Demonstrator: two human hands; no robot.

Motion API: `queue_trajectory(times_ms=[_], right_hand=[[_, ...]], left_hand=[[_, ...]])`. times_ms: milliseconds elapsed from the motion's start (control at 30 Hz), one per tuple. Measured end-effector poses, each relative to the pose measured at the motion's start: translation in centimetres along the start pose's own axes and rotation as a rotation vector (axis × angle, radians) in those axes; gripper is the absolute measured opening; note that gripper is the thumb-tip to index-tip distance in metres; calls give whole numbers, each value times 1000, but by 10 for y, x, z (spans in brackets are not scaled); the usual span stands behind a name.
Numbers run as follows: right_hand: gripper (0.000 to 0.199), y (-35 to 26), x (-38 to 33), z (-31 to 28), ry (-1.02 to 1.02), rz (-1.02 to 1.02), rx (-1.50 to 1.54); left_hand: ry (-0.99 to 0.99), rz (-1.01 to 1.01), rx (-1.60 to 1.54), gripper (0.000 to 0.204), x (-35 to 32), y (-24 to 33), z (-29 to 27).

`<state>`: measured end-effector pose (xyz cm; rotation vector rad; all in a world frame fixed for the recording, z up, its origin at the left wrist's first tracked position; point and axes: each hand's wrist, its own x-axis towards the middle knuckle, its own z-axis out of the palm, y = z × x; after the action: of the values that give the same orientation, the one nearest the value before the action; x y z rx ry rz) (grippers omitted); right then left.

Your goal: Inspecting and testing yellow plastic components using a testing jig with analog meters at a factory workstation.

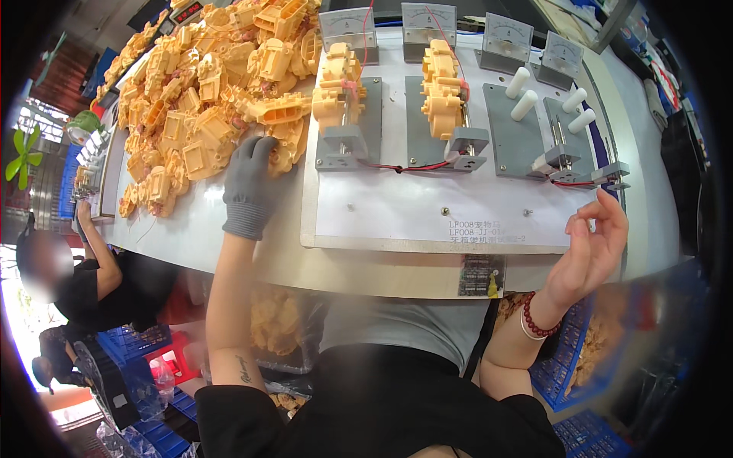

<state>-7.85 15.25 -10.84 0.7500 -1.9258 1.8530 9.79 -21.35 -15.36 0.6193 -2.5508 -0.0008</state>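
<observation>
My left hand [252,187], in a grey glove, is at the near right edge of a heap of orange plastic housings [191,114]. Its fingers are bent round an orange plastic housing [285,151]; the fingertips are partly hidden. My bare right hand [592,248] is raised over the right end of the white board [382,217], holding nothing. Its fingers are loosely curled and apart, just below a small metal clamp [611,175]. Two orange housings with wires, a left one [336,91] and a right one [443,91], sit upright in grey fixtures on the board.
Several dial meters [429,30] line the board's back edge. White pegs [524,105] stand on the grey plates at right, and small screws [445,211] stick up nearer me. Blue crates [565,347] flank me below the table. Another person [99,267] works at far left.
</observation>
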Motion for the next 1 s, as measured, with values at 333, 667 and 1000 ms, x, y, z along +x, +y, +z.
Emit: queue_trajectory(times_ms=[333,667,1000], right_hand=[[55,5,9,22,-193,115,36],[49,12,2,12,-199,-6,110],[38,18,7,11,-211,-95,55]], left_hand=[[104,-70,-512,30,0,21,-59],[228,328,-981,41,30,39,-81],[8,1205,-324,10,189,232,-91]])
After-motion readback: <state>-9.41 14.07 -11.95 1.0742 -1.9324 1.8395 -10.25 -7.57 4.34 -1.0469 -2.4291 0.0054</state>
